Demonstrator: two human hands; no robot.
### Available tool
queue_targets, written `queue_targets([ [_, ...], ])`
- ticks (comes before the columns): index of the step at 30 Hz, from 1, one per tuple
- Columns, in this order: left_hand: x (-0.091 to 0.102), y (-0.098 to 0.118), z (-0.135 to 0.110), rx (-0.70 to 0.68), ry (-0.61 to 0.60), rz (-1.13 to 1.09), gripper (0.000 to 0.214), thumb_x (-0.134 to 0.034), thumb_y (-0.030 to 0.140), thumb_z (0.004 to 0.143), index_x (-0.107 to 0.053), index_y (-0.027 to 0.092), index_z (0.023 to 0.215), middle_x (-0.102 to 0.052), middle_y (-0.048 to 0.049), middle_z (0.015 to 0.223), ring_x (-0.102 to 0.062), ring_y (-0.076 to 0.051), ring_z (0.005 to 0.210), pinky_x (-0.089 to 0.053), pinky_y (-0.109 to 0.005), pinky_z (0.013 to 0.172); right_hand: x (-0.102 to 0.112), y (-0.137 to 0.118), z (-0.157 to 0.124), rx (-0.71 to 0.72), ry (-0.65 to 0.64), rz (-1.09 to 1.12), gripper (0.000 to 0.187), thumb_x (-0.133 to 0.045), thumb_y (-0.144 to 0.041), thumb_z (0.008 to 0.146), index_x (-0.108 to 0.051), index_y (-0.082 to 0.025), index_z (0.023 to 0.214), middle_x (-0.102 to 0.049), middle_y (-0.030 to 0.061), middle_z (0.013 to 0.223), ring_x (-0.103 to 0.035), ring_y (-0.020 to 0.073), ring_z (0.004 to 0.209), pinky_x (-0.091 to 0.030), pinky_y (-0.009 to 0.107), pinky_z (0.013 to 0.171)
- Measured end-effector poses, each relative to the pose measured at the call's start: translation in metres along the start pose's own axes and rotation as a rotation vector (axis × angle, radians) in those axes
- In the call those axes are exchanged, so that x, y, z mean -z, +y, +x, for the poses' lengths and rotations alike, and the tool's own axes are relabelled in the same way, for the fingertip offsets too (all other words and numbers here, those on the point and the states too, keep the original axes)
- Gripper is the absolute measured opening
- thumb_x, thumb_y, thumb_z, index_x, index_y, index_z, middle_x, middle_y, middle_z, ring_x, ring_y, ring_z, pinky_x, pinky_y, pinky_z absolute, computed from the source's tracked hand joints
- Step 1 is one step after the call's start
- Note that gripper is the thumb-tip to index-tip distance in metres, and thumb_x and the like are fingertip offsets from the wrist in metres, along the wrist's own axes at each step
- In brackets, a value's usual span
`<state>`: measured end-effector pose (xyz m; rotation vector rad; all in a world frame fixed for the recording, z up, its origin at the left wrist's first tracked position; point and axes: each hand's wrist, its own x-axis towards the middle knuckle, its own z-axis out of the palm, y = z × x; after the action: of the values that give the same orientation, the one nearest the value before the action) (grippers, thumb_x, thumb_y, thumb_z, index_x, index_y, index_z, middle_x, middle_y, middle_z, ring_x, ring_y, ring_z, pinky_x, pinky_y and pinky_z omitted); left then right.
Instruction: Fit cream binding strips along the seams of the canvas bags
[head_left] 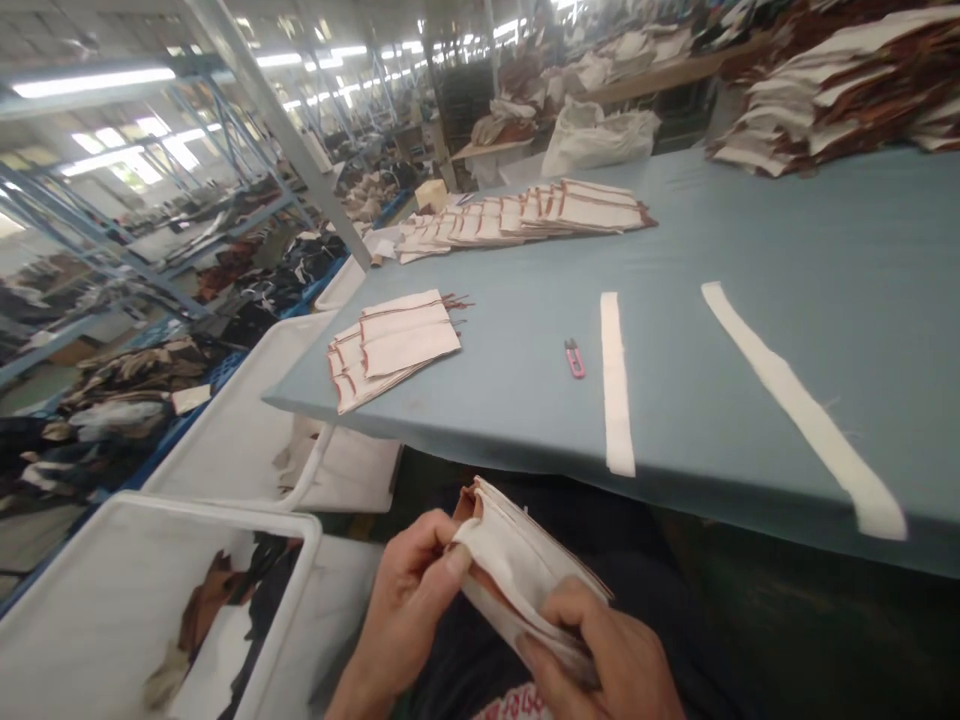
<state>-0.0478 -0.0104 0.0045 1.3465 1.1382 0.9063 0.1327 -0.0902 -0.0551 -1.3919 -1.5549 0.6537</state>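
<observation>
Close to my body, below the table edge, I hold a folded cream fabric piece point(517, 555) with a rust-brown inner side. My left hand point(416, 580) pinches its upper left corner between thumb and fingers. Lower on the right, my right hand point(600, 640) grips the long edge, with some fingertips hidden in the fold. On the table ahead lie pink-handled thread snips point(574, 358). Beside them is a straight cream fabric strip point(616, 385), and a longer strip point(802, 405) slants toward the table's front edge.
A small stack of cream pieces point(409, 340) lies at the table's left end. Behind it stretches an overlapping row point(525, 215). Tall cream-and-brown piles point(825, 95) stand at the back right. White bins point(315, 540) with fabric scraps stand left, near a slanted metal post point(285, 130).
</observation>
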Motion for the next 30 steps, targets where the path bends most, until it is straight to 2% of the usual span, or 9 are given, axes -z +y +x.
queue_targets([
  [4,-0.009,0.005,0.029,0.114,-0.049,0.080,0.040,-0.065,0.047,0.089,-0.052,0.018,0.066,-0.048,0.0044,0.059,-0.039,-0.010,0.056,-0.033,-0.022,0.055,0.016,0.016,0.021,-0.149,-0.073,-0.029,0.019,-0.058,-0.034,0.096,-0.060,-0.024,0.080,-0.064,-0.0028,0.068,-0.060,0.0152,0.056,-0.043,0.025,0.056],
  [8,-0.016,0.005,0.049,0.158,-0.094,0.088,0.038,-0.063,0.049,0.090,-0.052,0.018,0.070,-0.054,0.0031,0.061,-0.043,-0.011,0.055,-0.034,-0.022,0.054,0.023,0.024,0.033,-0.228,-0.102,-0.086,0.019,-0.059,-0.036,0.096,-0.062,-0.023,0.081,-0.065,-0.0022,0.067,-0.061,0.0166,0.059,-0.044,0.026,0.057],
  [12,-0.024,-0.008,0.056,0.038,-0.063,0.264,0.038,-0.055,0.049,0.095,-0.056,0.018,0.073,-0.058,0.0010,0.066,-0.049,-0.014,0.061,-0.039,-0.023,0.058,0.029,0.044,0.036,-0.142,-0.063,-0.170,0.008,-0.064,-0.029,0.090,-0.062,-0.024,0.084,-0.068,-0.0022,0.073,-0.064,0.0159,0.063,-0.047,0.024,0.059],
  [16,-0.035,-0.033,0.067,-0.114,-0.035,0.514,0.035,-0.050,0.046,0.097,-0.060,0.020,0.076,-0.064,-0.0004,0.068,-0.057,-0.017,0.063,-0.042,-0.025,0.060,0.052,0.088,0.044,-0.056,0.253,-0.503,0.012,-0.063,-0.033,0.097,-0.059,-0.022,0.093,-0.069,0.0013,0.079,-0.066,0.0185,0.069,-0.051,0.028,0.063],
  [18,-0.045,-0.045,0.075,-0.124,-0.067,0.558,0.031,-0.048,0.044,0.097,-0.060,0.021,0.081,-0.068,-0.0011,0.071,-0.063,-0.019,0.065,-0.045,-0.027,0.062,0.064,0.111,0.050,-0.023,0.320,-0.595,0.013,-0.064,-0.032,0.097,-0.060,-0.020,0.102,-0.072,0.0080,0.094,-0.069,0.0248,0.086,-0.053,0.034,0.075],
  [21,-0.063,-0.058,0.088,-0.134,-0.117,0.578,0.022,-0.045,0.038,0.098,-0.057,0.022,0.090,-0.073,-0.0034,0.078,-0.071,-0.023,0.074,-0.048,-0.029,0.068,0.072,0.137,0.062,0.072,0.280,-0.672,0.020,-0.065,-0.023,0.094,-0.062,-0.019,0.114,-0.072,0.0129,0.116,-0.065,0.0314,0.107,-0.050,0.043,0.092],
  [23,-0.075,-0.064,0.096,-0.149,-0.132,0.597,0.017,-0.044,0.032,0.097,-0.057,0.021,0.099,-0.073,-0.0041,0.079,-0.073,-0.024,0.076,-0.048,-0.031,0.070,0.071,0.147,0.070,0.126,0.239,-0.709,0.026,-0.066,-0.018,0.092,-0.063,-0.020,0.118,-0.071,0.0127,0.120,-0.063,0.0322,0.108,-0.047,0.044,0.093],
  [26,-0.092,-0.067,0.106,-0.175,-0.163,0.630,0.026,-0.042,0.025,0.095,-0.057,0.018,0.115,-0.069,-0.0022,0.072,-0.070,-0.025,0.071,-0.046,-0.032,0.070,0.068,0.153,0.081,0.176,0.199,-0.737,0.026,-0.065,-0.016,0.092,-0.065,-0.020,0.119,-0.072,0.0122,0.119,-0.061,0.0311,0.105,-0.043,0.044,0.089],
  [30,-0.109,-0.065,0.121,-0.234,-0.266,0.659,0.039,-0.042,0.021,0.095,-0.058,0.015,0.131,-0.064,-0.0001,0.068,-0.064,-0.022,0.068,-0.042,-0.030,0.068,0.070,0.156,0.093,0.213,0.153,-0.715,0.009,-0.066,-0.018,0.094,-0.068,-0.021,0.101,-0.073,0.0083,0.104,-0.059,0.0268,0.094,-0.040,0.040,0.084],
])
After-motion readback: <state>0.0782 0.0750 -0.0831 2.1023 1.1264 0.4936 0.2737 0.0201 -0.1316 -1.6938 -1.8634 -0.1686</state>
